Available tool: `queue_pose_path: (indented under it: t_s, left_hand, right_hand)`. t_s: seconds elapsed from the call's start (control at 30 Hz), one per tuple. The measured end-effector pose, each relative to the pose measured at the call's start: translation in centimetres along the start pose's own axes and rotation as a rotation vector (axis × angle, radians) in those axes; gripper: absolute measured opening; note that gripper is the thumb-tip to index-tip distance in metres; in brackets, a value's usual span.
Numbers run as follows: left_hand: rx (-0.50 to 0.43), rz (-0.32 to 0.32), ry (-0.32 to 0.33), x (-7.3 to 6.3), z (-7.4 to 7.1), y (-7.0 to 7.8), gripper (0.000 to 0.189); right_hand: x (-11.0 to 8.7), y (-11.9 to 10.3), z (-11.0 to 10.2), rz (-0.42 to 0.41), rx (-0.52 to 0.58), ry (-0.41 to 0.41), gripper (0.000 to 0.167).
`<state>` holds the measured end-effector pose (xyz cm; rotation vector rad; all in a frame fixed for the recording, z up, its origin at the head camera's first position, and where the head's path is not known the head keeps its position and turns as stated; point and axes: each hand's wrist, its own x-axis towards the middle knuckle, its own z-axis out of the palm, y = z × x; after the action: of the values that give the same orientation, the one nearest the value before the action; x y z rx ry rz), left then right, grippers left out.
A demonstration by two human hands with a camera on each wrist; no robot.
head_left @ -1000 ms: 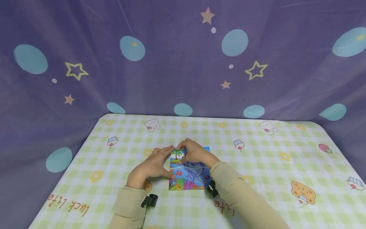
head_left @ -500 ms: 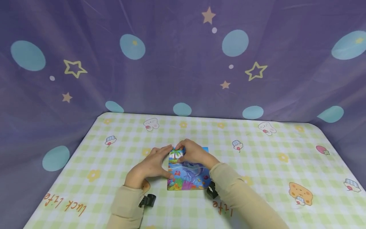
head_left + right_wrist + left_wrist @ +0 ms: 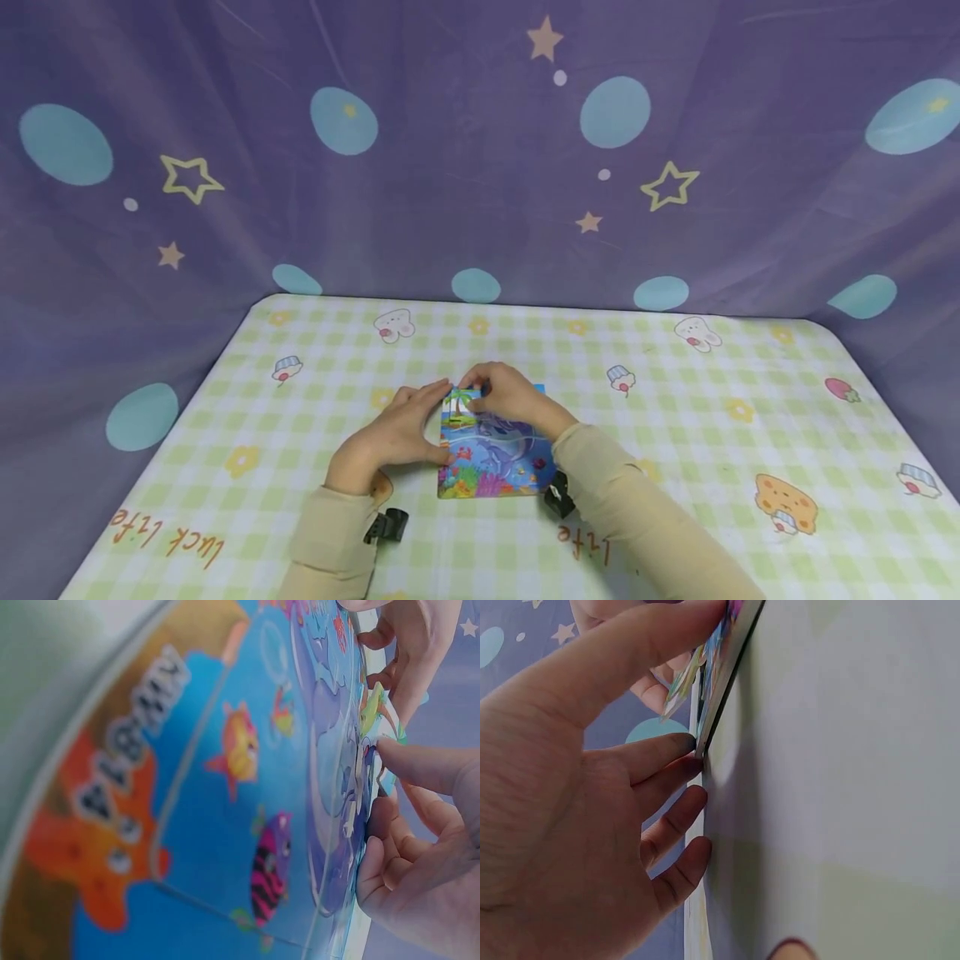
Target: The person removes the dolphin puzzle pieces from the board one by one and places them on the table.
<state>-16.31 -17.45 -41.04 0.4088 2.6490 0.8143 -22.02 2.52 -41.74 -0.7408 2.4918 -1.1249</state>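
A jigsaw puzzle board (image 3: 495,467) with a printed sea scene of a dolphin, fish and coral lies flat on the tablecloth. My right hand (image 3: 513,396) reaches over its far part and pinches a palm-tree puzzle piece (image 3: 457,407) at the upper left corner. Seen from the left wrist, this piece (image 3: 678,691) tilts up from the board. In the right wrist view, the thumb presses against the piece (image 3: 375,709). Spread along the board's left edge, my left hand (image 3: 393,431) touches it with thumb near the lower part and fingertips at the far corner.
The table wears a checked green and white cloth (image 3: 697,433) printed with cupcakes, flowers and rabbits. Behind it hangs a purple curtain (image 3: 465,208) with stars and blue ovals. Black wrist straps (image 3: 387,526) show under the sleeves.
The palm-tree piece has shifted and tilted slightly at the corner under the right hand's fingers. The left hand keeps its place along the board's edge; the head view drifts slightly.
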Motion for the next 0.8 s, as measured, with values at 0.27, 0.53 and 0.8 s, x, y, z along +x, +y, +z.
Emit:
queue_pose_path:
  t_s: [0.27, 0.53, 0.8]
  left_hand:
    - [0.008, 0.012, -0.003, 0.1, 0.0, 0.1, 0.103]
    - [0.010, 0.009, 0.002, 0.1, 0.0, -0.1, 0.104]
    - [0.005, 0.005, 0.003, 0.0, 0.1, -0.1, 0.103]
  right_hand:
    - [0.0, 0.6, -0.6, -0.023, 0.132, -0.031, 0.017]
    - [0.0, 0.6, -1.3, -0.031, 0.169, -0.063, 0.015]
    - [-0.3, 0.6, -1.3, -0.028, 0.167, -0.051, 0.016]
